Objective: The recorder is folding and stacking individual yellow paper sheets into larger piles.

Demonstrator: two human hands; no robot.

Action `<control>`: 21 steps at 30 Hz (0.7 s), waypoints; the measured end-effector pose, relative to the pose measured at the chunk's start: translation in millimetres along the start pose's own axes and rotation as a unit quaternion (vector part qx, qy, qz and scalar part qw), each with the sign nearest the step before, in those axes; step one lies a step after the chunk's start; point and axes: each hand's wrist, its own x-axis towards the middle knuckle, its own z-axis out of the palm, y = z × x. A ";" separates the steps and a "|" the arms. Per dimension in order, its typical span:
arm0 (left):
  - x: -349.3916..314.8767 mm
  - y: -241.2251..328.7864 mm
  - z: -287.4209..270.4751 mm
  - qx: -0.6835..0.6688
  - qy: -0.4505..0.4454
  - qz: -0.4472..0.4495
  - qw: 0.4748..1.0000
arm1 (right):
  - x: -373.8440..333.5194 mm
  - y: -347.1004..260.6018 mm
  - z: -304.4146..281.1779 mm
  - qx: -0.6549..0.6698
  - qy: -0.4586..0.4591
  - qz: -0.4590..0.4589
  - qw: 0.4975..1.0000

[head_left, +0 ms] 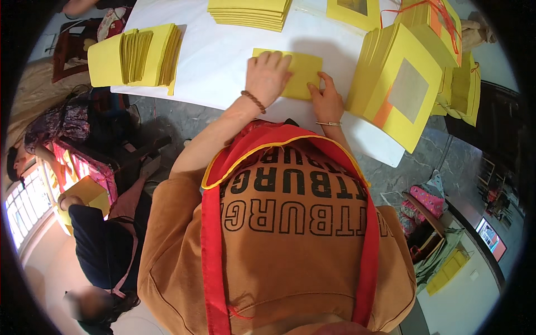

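A flat yellow paper piece (306,70) lies on the white table (212,72), just in from the near edge and roughly midway along it. The left hand (267,77), with a brown beaded bracelet (253,101) at its wrist, is palm down over the left part of the piece, its fingers side by side and bent; I cannot tell whether they pinch anything underneath. The right hand (327,100), wearing a thin bangle (329,123), has thumb and forefinger spread apart at the piece's right edge, the thumb tip touching its face. Toward the table's near left corner sits a fanned row of yellow folded pieces (167,56), and near the far edge a flat yellow stack (245,14). Along the right edge leans a bundle of large yellow bags (385,72), the front one bearing a grey panel (408,90), with red ribbon (446,25) toward the far right corner
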 end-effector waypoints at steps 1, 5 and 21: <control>-0.9 0.2 13.1 0.000 0.007 0.013 1.000 | 0.1 0.0 0.6 0.012 -0.006 0.005 1.000; -3.8 -1.4 24.9 -0.001 -0.001 0.034 0.999 | -2.5 -1.7 0.2 0.005 -0.001 0.004 1.000; -7.9 -7.8 37.4 0.013 -0.080 0.036 0.996 | -4.2 -14.3 26.7 -0.068 0.019 -0.414 0.908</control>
